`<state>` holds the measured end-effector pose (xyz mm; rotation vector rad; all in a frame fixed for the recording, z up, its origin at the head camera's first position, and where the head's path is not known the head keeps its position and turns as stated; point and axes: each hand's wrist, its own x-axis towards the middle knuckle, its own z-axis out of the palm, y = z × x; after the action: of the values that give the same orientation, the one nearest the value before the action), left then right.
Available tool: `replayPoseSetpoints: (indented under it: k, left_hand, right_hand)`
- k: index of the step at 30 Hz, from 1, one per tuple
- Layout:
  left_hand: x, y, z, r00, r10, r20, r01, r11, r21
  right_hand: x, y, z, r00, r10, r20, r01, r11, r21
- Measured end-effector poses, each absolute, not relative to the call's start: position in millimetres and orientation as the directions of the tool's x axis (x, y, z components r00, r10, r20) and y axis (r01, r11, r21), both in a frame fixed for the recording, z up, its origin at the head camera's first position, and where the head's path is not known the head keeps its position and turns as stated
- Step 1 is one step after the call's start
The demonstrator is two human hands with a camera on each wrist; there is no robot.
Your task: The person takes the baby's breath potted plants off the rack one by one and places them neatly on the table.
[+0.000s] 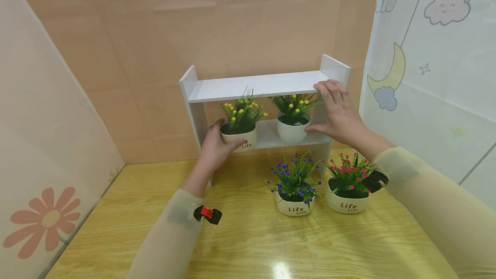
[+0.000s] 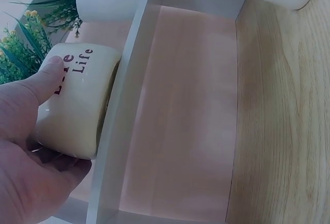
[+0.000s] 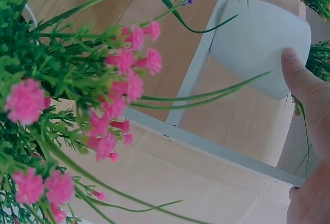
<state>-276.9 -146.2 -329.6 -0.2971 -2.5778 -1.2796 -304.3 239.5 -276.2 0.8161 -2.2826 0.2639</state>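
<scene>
1 cream, lettered pot of yellow flowers [image 1: 241, 126], gripped by the left hand [image 1: 215, 147] at the white 2-tier shelf's [image 1: 273, 83] lower front edge, could topple if released early, while the unclosed right hand [image 1: 339, 109], thumb against a plain white flowerpot [image 1: 292, 133], might nudge it.
</scene>
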Motion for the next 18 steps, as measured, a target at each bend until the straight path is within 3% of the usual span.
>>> replayPoseSetpoints:
  k: [18]
  left_hand:
    - [-252.6, -152.4, -333.3, -0.938, 0.091, 0.335, 0.329, 0.543, 0.772]
  right_hand:
    - [-302.9, 239.0, -276.4, -0.574, -0.471, 0.67, -0.622, 0.783, 0.018]
